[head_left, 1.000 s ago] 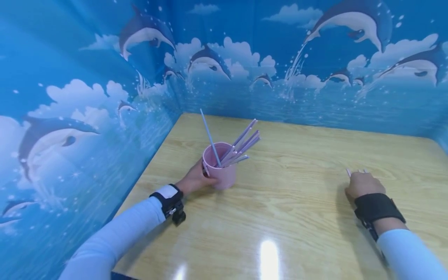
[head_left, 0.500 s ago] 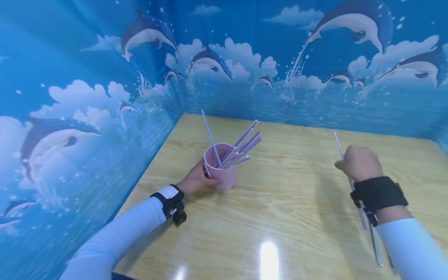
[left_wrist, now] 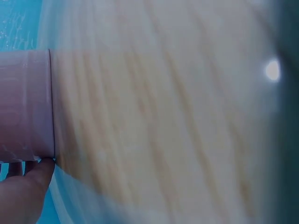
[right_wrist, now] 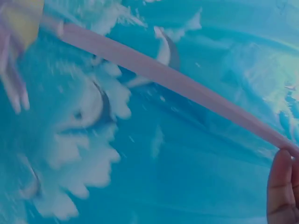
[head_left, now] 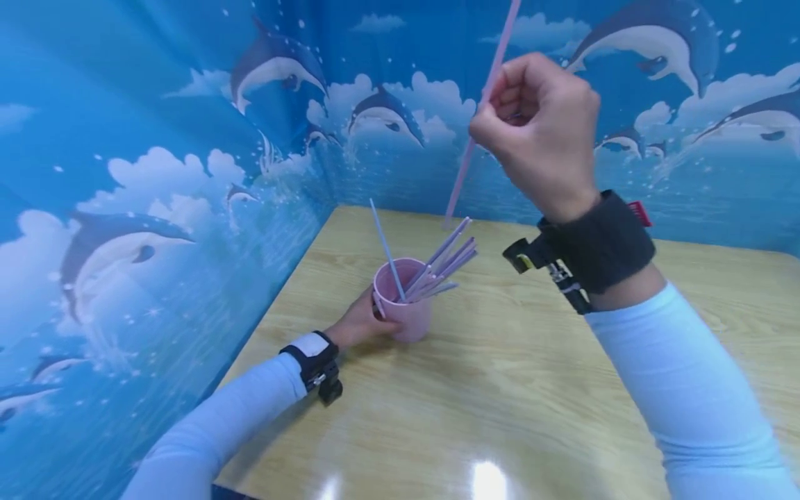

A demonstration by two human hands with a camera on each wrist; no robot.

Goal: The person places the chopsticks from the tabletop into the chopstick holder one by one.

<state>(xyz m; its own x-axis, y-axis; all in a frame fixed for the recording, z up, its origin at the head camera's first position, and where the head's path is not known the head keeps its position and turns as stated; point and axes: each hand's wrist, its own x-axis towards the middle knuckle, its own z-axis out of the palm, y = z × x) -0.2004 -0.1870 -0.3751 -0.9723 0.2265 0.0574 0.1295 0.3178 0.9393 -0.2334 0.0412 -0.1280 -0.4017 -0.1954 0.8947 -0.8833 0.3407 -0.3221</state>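
My left hand [head_left: 361,323] grips a pink cup [head_left: 414,323] standing upright near the left part of the table. In the left wrist view, the hand [left_wrist: 25,193] presses against the side of the cup [left_wrist: 23,109]. Several purple and pink straws [head_left: 451,258] lean out to the cup's right, while one blue straw [head_left: 387,250] leans left. Raised above and to the right of the cup, my right hand [head_left: 553,135] pinches a long pink straw [head_left: 465,173] between thumb and fingers. That same straw [right_wrist: 177,84] slants across the right wrist view, its lower end above the cup's straws.
The wood-grain table [head_left: 500,389] meets a blue dolphin-print backdrop [head_left: 400,167] at the back and left. A black wrist strap with a small camera [head_left: 531,253] hangs beside the right forearm. The sleeve hides part of the table's right side.
My right hand has lifted a pink straw off the right side of the table and swung it up and left. Other straws lying there are now hidden. The left hand still holds the cup.
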